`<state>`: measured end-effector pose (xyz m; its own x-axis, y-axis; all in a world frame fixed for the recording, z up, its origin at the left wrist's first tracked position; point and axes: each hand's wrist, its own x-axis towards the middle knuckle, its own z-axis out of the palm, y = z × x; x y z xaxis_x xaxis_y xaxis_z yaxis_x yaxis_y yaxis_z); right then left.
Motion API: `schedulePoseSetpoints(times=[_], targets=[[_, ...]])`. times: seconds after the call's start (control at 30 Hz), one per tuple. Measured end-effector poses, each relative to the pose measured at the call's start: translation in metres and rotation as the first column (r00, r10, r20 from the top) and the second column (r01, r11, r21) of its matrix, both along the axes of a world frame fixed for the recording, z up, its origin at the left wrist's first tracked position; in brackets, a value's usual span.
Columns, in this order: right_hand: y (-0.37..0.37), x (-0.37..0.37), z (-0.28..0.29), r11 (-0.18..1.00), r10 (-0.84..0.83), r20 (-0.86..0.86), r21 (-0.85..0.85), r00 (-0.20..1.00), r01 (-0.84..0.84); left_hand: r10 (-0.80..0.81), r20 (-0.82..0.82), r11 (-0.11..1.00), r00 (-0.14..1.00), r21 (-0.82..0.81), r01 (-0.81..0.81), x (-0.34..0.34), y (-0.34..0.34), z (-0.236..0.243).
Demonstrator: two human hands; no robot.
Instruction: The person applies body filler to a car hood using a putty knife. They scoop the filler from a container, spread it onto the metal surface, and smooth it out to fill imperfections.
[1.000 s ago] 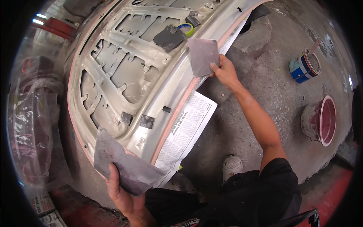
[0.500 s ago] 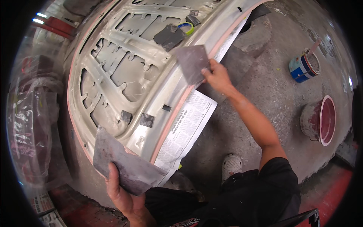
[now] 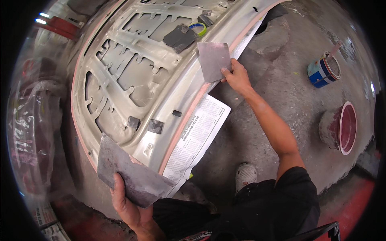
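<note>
My left hand (image 3: 132, 209) grips a large thin grey putty plate (image 3: 130, 174) by its lower edge, thumb on top. Whitish and pinkish smears mark its face. My right hand (image 3: 237, 76) pinches a smaller grey putty spreader (image 3: 214, 62) at its lower right corner, thumb on the near face. That spreader stands over the outer edge of a car hood (image 3: 161, 116), whose inner frame faces up; I cannot tell whether they touch. A pink band (image 3: 181, 130) runs along the hood's rim. Printed paper (image 3: 205, 128) sticks out from under this edge.
Dark grey sheets (image 3: 180, 38) and a yellow-green tape roll (image 3: 197, 29) lie on the hood. To the right on the floor stand a blue and white can (image 3: 321, 74) with a stick and a pink-lined bucket (image 3: 339, 128). Clear plastic sheeting (image 3: 34, 136) covers something at left.
My right hand has moved slightly to the right and up with the spreader, which now shows its face more squarely. My left hand and its plate have barely shifted.
</note>
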<state>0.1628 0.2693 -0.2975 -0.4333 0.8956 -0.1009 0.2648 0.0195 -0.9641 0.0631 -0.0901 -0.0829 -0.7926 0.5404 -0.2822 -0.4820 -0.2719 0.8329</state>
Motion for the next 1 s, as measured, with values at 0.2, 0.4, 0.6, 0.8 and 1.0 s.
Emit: schedulePoseSetpoints(times=[0.2, 0.4, 0.6, 0.8, 1.0], targets=[[-0.019, -0.013, 0.002, 0.997, 0.066, -0.092, 0.055, 0.994, -0.061, -0.034, -0.017, 0.999, 0.999, -0.013, 0.033, -0.001, -0.002, 0.0], [-0.013, -0.01, -0.01, 0.997, 0.05, -0.158, 0.066, 0.986, -0.041, 0.006, 0.0, 0.999, 1.0, -0.035, -0.006, -0.004, -0.003, -0.001], [-0.011, -0.007, 0.001, 0.999, 0.042, -0.103, 0.039, 0.994, -0.038, -0.044, -0.03, 0.999, 0.999, 0.004, 0.044, -0.004, -0.003, 0.0], [-0.005, -0.009, -0.017, 0.996, 0.059, -0.155, 0.082, 0.986, -0.047, -0.026, 0.001, 1.0, 1.0, 0.013, 0.026, -0.004, -0.004, -0.003], [-0.029, -0.021, -0.018, 0.992, 0.112, -0.188, -0.032, 0.976, -0.12, 0.015, 0.031, 1.0, 0.999, 0.009, -0.016, -0.003, -0.002, -0.002]])
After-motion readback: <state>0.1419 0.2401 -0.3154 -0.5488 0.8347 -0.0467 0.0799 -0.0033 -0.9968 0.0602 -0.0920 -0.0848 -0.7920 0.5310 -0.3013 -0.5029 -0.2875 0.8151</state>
